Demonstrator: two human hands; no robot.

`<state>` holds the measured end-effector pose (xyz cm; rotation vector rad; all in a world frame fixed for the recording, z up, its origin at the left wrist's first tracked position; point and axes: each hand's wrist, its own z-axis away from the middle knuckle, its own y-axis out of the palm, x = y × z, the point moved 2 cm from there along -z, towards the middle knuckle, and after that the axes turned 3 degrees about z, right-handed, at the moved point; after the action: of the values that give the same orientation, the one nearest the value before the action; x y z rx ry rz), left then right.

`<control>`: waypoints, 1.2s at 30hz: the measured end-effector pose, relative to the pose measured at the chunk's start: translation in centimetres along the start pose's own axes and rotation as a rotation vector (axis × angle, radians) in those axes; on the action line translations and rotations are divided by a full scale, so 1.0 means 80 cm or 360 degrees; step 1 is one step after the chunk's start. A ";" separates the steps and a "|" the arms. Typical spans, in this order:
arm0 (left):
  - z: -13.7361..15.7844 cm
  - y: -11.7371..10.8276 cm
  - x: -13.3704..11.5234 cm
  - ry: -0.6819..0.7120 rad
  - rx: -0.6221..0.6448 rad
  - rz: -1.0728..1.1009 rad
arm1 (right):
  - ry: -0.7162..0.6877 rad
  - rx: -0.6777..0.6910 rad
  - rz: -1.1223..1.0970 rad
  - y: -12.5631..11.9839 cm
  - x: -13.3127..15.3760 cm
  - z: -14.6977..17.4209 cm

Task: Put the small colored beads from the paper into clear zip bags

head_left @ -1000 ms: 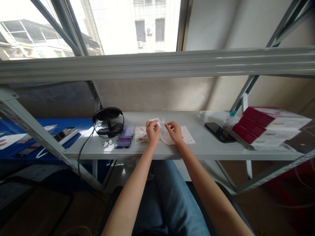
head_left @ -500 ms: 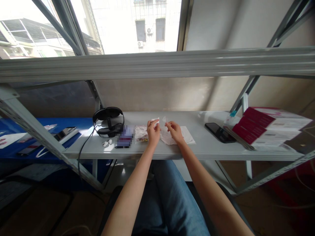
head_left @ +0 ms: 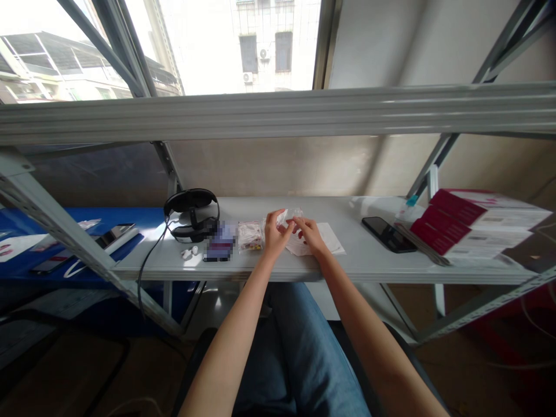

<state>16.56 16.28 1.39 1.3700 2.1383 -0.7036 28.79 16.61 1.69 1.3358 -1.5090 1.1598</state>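
Note:
Over the middle of the grey shelf, my left hand (head_left: 274, 234) is closed on a small clear plastic bag (head_left: 283, 218). My right hand (head_left: 309, 233) meets it from the right, its thumb and fingers pinched at the bag's edge. What lies inside the bag is too small to make out. Beneath my right hand rests a white sheet of paper (head_left: 332, 240). Just left of my left hand lies another clear bag (head_left: 250, 234) with small white and coloured pieces in it.
To the left stand a black headset (head_left: 191, 215), white earbuds (head_left: 189, 252) and a blurred-out purplish item (head_left: 219, 243). On the right lie a black phone (head_left: 388, 234) and a stack of red-and-white boxes (head_left: 469, 226). A thick metal beam (head_left: 278, 117) crosses above the shelf.
My hands have come together. My left hand has turned, its fingers spanning more of the plastic bag, and my right hand has moved slightly left to it.

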 end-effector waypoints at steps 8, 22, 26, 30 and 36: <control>0.002 0.001 -0.001 -0.0031 0.0082 0.0097 | 0.0058 0.0022 -0.0025 0.000 -0.009 -0.003; 0.004 0.005 0.006 -0.0298 0.0134 0.0411 | 0.0138 -0.0216 -0.0924 -0.020 -0.015 -0.015; 0.004 0.004 0.006 -0.0291 0.0129 0.0368 | 0.0109 -0.0270 -0.1095 -0.033 -0.018 -0.018; 0.005 0.004 0.006 -0.0293 0.0119 0.0321 | 0.0088 -0.0287 -0.1018 -0.036 -0.020 -0.018; 0.004 0.003 0.006 -0.0280 0.0104 0.0297 | 0.0199 -0.0191 -0.0743 -0.023 -0.022 -0.018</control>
<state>16.67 16.48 0.83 1.4620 1.8389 -0.7937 30.80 18.43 0.60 1.4072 -1.0802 0.8236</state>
